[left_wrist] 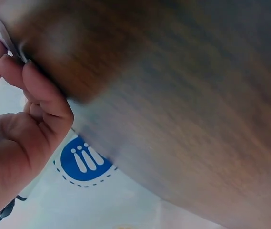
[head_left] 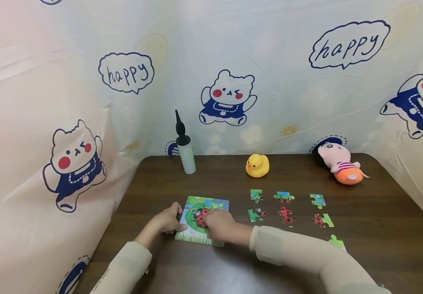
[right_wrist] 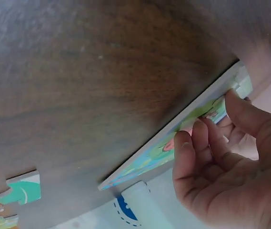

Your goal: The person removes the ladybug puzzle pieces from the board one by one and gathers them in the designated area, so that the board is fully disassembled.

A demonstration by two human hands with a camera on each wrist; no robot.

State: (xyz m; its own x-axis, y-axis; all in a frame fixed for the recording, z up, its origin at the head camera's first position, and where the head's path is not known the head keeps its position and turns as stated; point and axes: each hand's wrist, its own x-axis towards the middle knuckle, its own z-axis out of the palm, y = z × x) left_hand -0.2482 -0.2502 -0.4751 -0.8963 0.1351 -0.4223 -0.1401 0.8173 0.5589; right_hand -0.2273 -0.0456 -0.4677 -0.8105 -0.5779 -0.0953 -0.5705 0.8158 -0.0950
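Note:
A square puzzle board [head_left: 193, 237] printed with a red ladybug on green lies on the dark table, left of centre. My left hand [head_left: 168, 219] grips its left edge, thumb on the top face; in the left wrist view its fingers bend at the board's underside. My right hand [head_left: 221, 226] is over the board's right half, curled fingers [right_wrist: 185, 155] close to the ladybug picture. Whether these fingers pinch a piece cannot be made out. To the right, loose jigsaw pieces lie spaced in rows, among them a red piece [head_left: 286, 215] and a green piece [head_left: 337, 242] beside the right sleeve.
Along the back of the table stand a hand pump [head_left: 187, 157] with a black nozzle, a yellow rubber duck [head_left: 258, 165] and a plush toy [head_left: 343, 163] lying on its side. A printed cloth [head_left: 284, 102] hangs behind and on both sides. The right forearm crosses the table's front.

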